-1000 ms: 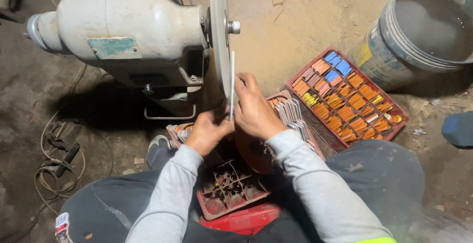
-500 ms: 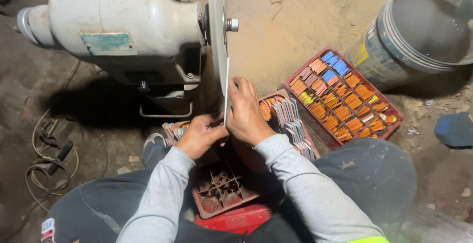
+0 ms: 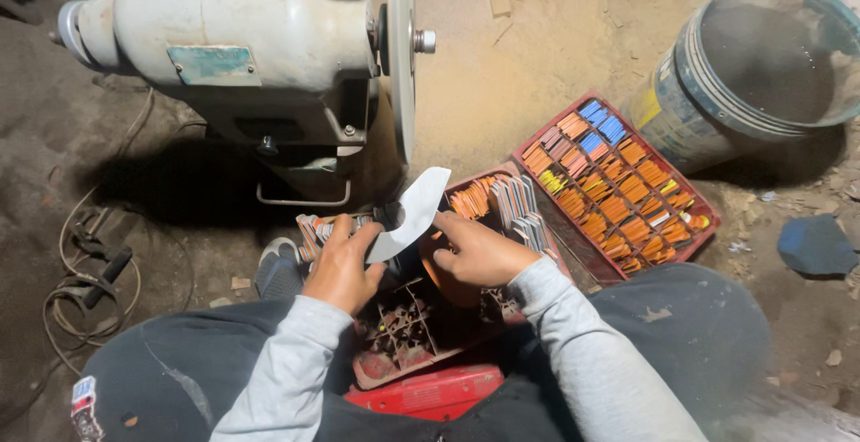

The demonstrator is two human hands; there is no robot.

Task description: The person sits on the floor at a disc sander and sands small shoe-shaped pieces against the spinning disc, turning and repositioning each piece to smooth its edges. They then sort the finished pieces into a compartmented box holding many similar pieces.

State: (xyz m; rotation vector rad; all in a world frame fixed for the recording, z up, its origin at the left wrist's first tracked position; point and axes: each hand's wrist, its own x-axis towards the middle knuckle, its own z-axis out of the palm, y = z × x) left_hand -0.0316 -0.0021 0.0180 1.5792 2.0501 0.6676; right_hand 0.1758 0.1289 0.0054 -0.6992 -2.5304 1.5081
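- A curved, pale metal blade (image 3: 412, 214) is held between both hands, just below the rim of the grinding wheel (image 3: 400, 57) and clear of it; the piece appears to be kept flat toward the camera so that its face and edge can be looked over.
- The left hand (image 3: 342, 267) is closed around the blade's lower end, thumb on top, which steadies the piece from below.
- The right hand (image 3: 479, 252) is curled beside the blade's right edge, fingertips touching it; whether it truly grips cannot be told.
- The grinder motor (image 3: 233, 39) is set on the dirt floor directly ahead of the seated person, so the wheel is within easy reach of the lap.
- A red tray (image 3: 618, 187) of orange and blue handle pieces is laid just right of the hands, near a dusty bucket (image 3: 752, 66).
- A smaller red crate (image 3: 430, 388) is kept between the knees, under the hands.
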